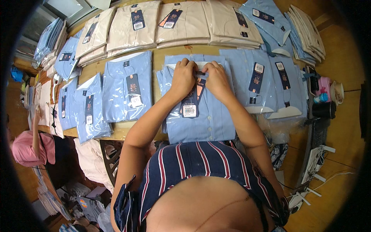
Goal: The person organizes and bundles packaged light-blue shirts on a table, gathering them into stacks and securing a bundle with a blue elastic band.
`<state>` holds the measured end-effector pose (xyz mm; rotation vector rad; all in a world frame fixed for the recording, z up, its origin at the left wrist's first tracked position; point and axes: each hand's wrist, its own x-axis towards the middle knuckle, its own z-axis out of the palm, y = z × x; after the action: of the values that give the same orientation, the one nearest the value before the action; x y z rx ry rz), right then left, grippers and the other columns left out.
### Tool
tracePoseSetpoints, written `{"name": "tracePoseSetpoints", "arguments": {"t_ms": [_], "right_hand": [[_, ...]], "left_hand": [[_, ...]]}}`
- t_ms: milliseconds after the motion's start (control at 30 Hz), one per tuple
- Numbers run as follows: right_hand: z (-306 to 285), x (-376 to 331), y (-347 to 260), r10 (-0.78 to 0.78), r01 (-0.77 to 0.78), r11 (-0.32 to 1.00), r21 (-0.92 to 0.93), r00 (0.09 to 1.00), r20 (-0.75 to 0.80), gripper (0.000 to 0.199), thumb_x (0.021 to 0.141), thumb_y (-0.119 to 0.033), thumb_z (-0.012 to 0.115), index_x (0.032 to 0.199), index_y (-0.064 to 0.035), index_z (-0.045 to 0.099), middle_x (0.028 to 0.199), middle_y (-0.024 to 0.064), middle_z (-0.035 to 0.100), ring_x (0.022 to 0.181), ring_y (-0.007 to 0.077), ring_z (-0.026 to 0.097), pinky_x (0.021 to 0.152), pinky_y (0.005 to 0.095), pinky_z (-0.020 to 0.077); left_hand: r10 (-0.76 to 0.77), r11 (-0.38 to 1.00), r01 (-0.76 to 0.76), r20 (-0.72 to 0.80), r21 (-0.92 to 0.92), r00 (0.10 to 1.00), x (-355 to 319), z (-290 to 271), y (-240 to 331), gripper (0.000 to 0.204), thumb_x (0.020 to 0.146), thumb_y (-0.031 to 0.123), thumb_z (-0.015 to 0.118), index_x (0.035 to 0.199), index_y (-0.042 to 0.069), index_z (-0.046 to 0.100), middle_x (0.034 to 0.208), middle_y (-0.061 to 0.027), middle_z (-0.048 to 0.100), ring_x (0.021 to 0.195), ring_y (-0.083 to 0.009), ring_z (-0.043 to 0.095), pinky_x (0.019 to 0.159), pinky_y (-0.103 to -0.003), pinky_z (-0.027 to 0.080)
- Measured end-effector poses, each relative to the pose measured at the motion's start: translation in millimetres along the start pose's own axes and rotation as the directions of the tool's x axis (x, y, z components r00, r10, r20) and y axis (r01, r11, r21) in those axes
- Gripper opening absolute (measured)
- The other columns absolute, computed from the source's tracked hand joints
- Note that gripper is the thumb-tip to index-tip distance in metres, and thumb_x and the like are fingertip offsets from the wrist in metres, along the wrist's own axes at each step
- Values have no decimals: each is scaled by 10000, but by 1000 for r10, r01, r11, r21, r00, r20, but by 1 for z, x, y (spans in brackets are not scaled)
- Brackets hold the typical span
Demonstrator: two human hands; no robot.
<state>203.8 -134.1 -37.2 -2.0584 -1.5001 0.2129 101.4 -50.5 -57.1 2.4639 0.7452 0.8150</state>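
Right here, in the head view, a folded blue shirt lies at the centre of the frame, buttons facing up, its collar end away from the person. The left hand has its fingers drawn narrow on the collar, and the right hand pinches the same edge just beside it. Whether they also grip the small dark piece between them, I can't tell. A dark hang tag rests on the shirt's front, below the left hand. Bagged blue shirts fill the counter at centre left, with more blue packets at centre right. Bagged cream shirts line the top of the frame. Over at the left edge, another person wears a pink head covering.
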Motion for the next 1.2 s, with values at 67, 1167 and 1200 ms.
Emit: {"name": "tracePoseSetpoints", "arguments": {"t_ms": [67,1167,1200], "right_hand": [[1,0,0,-6,7,1000,19,999,-53,170,570,88,498,692,-26,528,777,109,489,798,282,457,713,341,372],[-15,18,0,-93,72,989,131,982,162,226,563,114,423,687,-27,549,741,86,504,749,267,466,702,320,377],[-15,19,0,-75,58,992,112,984,159,218,568,102,436,687,-38,552,750,88,508,762,269,466,706,323,377]], "left_hand": [[16,1000,-16,-3,-12,1000,0,-2,-1,141,567,8,549,702,50,558,731,-118,486,703,-286,448,623,-355,392],[-123,977,110,-63,-184,990,3,-14,-17,209,553,-99,464,691,17,570,749,-106,484,726,-275,430,663,-345,372],[-137,973,122,-64,-193,989,3,-14,-17,213,553,-98,465,693,19,572,752,-105,484,726,-275,429,664,-345,372]]}}
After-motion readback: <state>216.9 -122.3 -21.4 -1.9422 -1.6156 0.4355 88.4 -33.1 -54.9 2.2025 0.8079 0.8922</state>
